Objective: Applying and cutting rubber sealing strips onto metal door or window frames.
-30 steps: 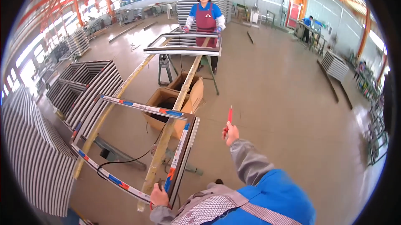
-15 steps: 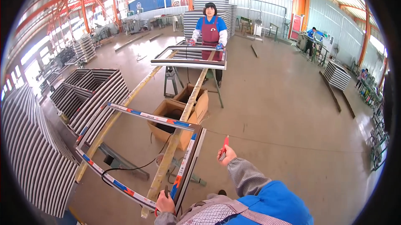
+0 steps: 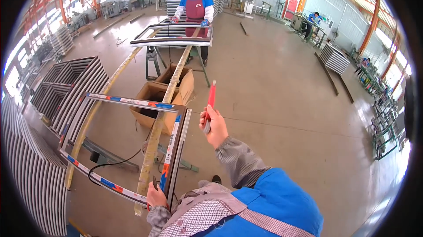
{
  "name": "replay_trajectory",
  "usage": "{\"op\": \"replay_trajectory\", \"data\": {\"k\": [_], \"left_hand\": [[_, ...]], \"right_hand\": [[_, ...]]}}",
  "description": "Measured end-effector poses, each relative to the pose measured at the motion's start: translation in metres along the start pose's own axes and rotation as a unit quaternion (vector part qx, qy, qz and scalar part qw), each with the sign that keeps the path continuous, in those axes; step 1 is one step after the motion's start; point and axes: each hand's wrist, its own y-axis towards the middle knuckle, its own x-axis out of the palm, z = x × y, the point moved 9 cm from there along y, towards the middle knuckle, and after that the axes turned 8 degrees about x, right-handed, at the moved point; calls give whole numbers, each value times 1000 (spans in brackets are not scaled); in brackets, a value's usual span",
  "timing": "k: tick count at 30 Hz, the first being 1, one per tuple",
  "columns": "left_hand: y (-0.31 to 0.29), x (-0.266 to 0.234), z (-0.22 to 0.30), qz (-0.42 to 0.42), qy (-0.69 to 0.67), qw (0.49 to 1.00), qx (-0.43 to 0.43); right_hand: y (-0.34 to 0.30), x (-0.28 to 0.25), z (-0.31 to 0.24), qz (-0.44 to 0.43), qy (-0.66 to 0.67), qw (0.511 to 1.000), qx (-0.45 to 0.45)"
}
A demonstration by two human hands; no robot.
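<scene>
Up swings the right hand [image 3: 214,129], closed round a red tool [image 3: 212,96], so it's clear of the window frame [image 3: 172,149] on its rails [image 3: 153,146]; the left hand [image 3: 157,196] clasps a dark-tipped tool [image 3: 154,183] at the near corner.

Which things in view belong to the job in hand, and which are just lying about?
Seemingly in use:
Slim red tool in your right hand
Dark-tipped tool in your left hand
Dark-and-white rectangular frame by the left hand
Long yellowish rails beneath it

Apparently lying about:
Open brown cardboard boxes
Long dark bars on the floor
</scene>
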Motion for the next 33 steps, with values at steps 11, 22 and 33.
{"op": "replay_trajectory", "data": {"k": [11,22,33], "left_hand": [[-11,-14,-12,55,-9,998,31],[1,7,-1,15,10,1000,24],[-9,-2,-11,28,30,999,7]], "right_hand": [[-74,59,62,-193,-378,902,-77],[7,-77,18,-2,-181,981,-71],[-29,-172,129,80,-504,858,57]]}}
